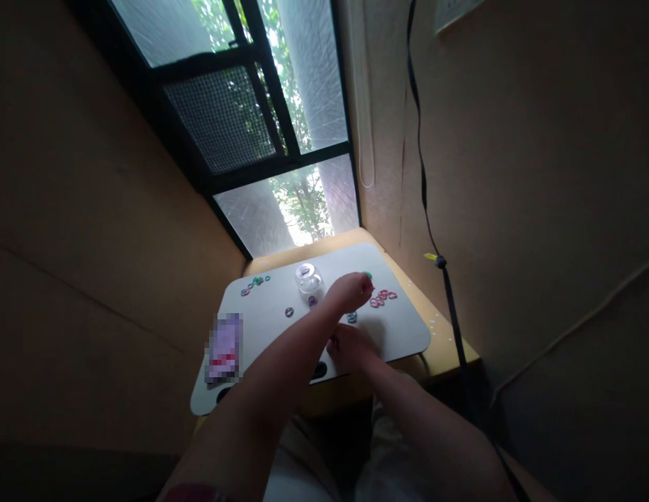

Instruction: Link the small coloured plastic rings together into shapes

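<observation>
- Right of center in the lower half of the frame, the red rings point(383, 298) lie in a loose cluster on the white board point(261, 317).
- Locate your left hand point(354, 291) just left of this cluster. Your left arm enters at the lower left and crosses in front of your right hand. The fingers are curled; you cannot tell from this view whether they are clamped on a ring.
- Note the green item point(367, 275) just beyond the left fingertips; contact with it cannot be confirmed.
- Locate your right hand point(346, 346) below the left, over the near part of the board, at lower center-right. Its fingers are bent inward and partly hidden; you cannot tell whether they are together on anything.
- Find the teal rings point(352, 317) between your two hands.
- Find the clear jar point(309, 282) left of your left hand, at lower center. A purple ring point(312, 301) shows at its base, and a dark ring point(289, 312) lies apart to its left.
- Find the green rings point(257, 281) near the board's far left corner, and the purple packet point(224, 348), blurred by pixelation, at the board's left side.
- The board rests on the wooden table point(443, 360). The window point(324, 77) fills the upper center; the black strap point(422, 174) hangs at right.
</observation>
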Available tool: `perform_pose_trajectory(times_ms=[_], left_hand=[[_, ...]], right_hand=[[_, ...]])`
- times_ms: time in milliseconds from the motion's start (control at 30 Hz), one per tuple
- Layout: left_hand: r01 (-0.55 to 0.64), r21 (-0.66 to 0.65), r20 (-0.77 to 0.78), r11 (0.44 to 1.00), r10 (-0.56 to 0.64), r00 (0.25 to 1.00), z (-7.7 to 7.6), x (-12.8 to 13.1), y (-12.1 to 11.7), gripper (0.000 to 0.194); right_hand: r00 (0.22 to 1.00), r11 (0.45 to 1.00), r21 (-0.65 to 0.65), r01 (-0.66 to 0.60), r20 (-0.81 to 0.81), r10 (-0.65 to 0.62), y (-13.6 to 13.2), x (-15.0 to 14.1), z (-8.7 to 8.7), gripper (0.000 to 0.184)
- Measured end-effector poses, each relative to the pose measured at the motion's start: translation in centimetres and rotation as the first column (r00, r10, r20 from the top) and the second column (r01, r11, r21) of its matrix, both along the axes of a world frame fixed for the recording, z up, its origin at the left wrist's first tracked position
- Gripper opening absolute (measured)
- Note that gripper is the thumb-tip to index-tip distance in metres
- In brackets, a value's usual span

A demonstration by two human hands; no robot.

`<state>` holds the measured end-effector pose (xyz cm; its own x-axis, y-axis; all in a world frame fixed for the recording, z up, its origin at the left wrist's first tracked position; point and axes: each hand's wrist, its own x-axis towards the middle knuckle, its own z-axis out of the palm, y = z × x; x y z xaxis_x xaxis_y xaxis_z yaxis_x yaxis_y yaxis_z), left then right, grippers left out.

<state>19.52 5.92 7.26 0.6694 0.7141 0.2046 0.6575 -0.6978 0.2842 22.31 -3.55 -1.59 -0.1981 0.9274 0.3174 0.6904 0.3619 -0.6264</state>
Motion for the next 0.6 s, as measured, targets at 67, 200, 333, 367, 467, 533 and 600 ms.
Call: perform_pose_trajectory(times_ms=[67,200,333,367,467,533,600], left_hand=[[0.011,-0.018,-0.056,1.000,-0.012,0.998,-0.1,0.9,0.3,0.012],[0.034,-0.075,-0.142,0.997,-0.045,0.989,-1.1,1.8,1.1,0.011],[0.107,-0.173,-0.079,0.979,-0.123,0.989,-1.7,1.0,1.9,0.019],[0.110,-0.169,-0.036,0.979,-0.118,0.992,-1.5,0.3,2.2,0.023],[0.053,-0.086,0.075,0.995,-0.046,0.996,-0.3,-3.3,3.3,0.028],[-0.014,-0.016,0.086,1.000,0.015,0.996,0.7,-7.3,4.4,0.026],[-0.094,0.015,0.047,0.995,0.093,0.995,1.6,-12.5,5.4,0.025]], right_hand=[[1.000,1.000,-0.013,0.002,0.000,-0.002,0.2,-0.1,-0.2,0.013],[1.000,0.999,-0.036,0.014,0.015,-0.013,0.4,-0.2,-0.6,0.012],[1.000,1.000,-0.026,0.013,0.014,-0.012,0.2,-0.1,-0.2,0.011],[1.000,1.000,-0.013,0.010,0.006,-0.010,0.1,0.0,0.0,0.010],[1.000,1.000,0.015,-0.002,-0.028,0.002,-0.1,0.1,0.4,0.009],[0.998,0.999,0.032,-0.005,-0.065,0.008,-0.3,0.1,0.4,0.009],[0.995,0.999,0.037,-0.018,-0.100,0.022,-0.3,0.0,0.1,0.009]])
